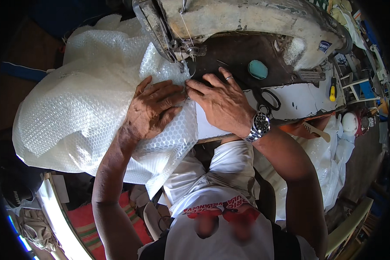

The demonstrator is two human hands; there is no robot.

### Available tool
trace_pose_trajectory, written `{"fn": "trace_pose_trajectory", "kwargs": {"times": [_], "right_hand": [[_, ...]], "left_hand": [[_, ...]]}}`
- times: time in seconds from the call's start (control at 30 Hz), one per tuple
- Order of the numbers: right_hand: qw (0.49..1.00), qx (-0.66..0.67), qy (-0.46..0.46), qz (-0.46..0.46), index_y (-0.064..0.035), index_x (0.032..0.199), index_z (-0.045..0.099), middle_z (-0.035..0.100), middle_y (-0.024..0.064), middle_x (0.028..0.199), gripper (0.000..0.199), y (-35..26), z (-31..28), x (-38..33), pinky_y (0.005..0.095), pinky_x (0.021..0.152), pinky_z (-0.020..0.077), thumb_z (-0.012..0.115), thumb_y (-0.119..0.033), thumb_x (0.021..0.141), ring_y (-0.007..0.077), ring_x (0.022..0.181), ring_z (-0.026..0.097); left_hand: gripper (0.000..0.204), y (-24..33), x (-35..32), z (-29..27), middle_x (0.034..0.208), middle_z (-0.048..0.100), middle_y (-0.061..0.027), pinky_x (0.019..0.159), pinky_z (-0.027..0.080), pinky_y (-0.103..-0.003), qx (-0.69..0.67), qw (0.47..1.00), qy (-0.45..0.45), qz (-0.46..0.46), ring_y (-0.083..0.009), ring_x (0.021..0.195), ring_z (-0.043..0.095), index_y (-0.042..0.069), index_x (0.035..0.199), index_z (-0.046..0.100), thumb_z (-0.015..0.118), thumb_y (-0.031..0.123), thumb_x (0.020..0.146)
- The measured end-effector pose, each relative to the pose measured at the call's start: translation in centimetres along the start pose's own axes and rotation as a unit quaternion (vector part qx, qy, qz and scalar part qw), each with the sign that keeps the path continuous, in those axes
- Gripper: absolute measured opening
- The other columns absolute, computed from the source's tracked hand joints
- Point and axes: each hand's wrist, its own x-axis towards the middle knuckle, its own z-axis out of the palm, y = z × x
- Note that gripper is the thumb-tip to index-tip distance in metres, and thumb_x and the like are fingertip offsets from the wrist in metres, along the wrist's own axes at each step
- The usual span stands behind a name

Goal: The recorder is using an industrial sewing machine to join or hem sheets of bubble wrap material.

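A large sheet of clear bubble wrap (69, 115) drapes over the left side of the worktop, and part of it runs up under the head of a worn sewing machine (234, 19). My left hand (151, 108) rests on the sheet with bent fingers, gripping it near its right edge. Close beside it, my right hand (223, 102) lies palm down with fingers spread, its leftmost fingertips touching that same edge. A ring and a metal watch (260, 123) are on the right hand and wrist. White thread (185, 27) runs down toward the needle area, just beyond my fingertips.
Black-handled scissors (271, 102) lie right of my right hand, partly hidden. Behind them is a pale green round object (258, 69). A yellow-handled tool (333, 91) sits at the worktop's right end. More clear plastic sheeting (329, 160) hangs below right, near a wooden-looking handle (317, 131).
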Motion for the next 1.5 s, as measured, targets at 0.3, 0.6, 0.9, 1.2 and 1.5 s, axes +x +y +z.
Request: {"fn": "trace_pose_trajectory", "kwargs": {"times": [0.3,0.6,0.9,1.2,1.5], "right_hand": [[0.998,-0.031,-0.032,0.035,-0.0126,0.136,0.066,0.060,0.0003,0.151,0.044,-0.6,0.5,1.0,0.0581,0.121,0.0315,0.056,-0.012,0.093,0.0245,0.130,0.055],[0.988,0.014,0.139,0.069,-0.0094,0.110,0.074,0.069,0.0101,0.120,0.021,-4.4,-2.4,-2.0,0.0501,0.094,0.0503,0.062,-0.017,0.096,0.0301,0.110,0.063],[0.815,0.540,-0.162,0.134,0.0019,0.134,0.062,0.075,0.0178,0.114,0.048,-10.5,8.6,-11.7,0.0373,0.081,0.0589,0.076,-0.026,0.097,0.0251,0.094,0.075],[0.810,0.565,-0.160,0.011,-0.0017,0.129,0.067,0.074,0.0147,0.120,0.046,-14.9,14.6,-8.1,0.0407,0.095,0.0563,0.080,-0.032,0.096,0.0265,0.106,0.071],[0.830,0.523,-0.194,0.007,-0.0096,0.139,0.065,0.070,0.0192,0.133,0.052,-17.5,14.2,-9.4,0.0457,0.105,0.0529,0.072,-0.044,0.100,0.0327,0.124,0.066]], "left_hand": [[0.034,-1.7,0.4,0.3,0.139,0.069,-0.0061,0.123,0.031,-0.058,-0.001,1.000,0.018,0.013,-0.0310,0.139,0.058,0.018,0.127,0.076,0.070,0.033,0.098],[0.022,-0.1,-4.6,-1.3,0.120,0.074,-0.0102,0.097,0.055,-0.042,0.181,0.961,0.203,-0.040,-0.0295,0.111,0.070,0.009,0.112,0.076,0.079,0.016,0.092],[0.077,-1.3,-31.5,-5.7,0.131,0.063,-0.0201,0.106,0.049,-0.046,0.180,0.733,0.306,-0.581,-0.0340,0.122,0.061,-0.002,0.133,0.062,0.094,0.040,0.077],[0.073,-4.2,-33.9,-9.3,0.098,0.074,-0.0155,0.055,0.053,-0.028,-0.142,0.678,0.197,-0.694,-0.0153,0.073,0.073,-0.004,0.116,0.067,0.093,0.052,0.078],[0.058,-4.7,-36.4,-6.9,0.064,0.064,-0.0045,0.049,0.044,-0.027,-0.342,0.659,0.100,-0.662,-0.0129,0.053,0.059,0.001,0.085,0.071,0.069,0.057,0.100]]}}
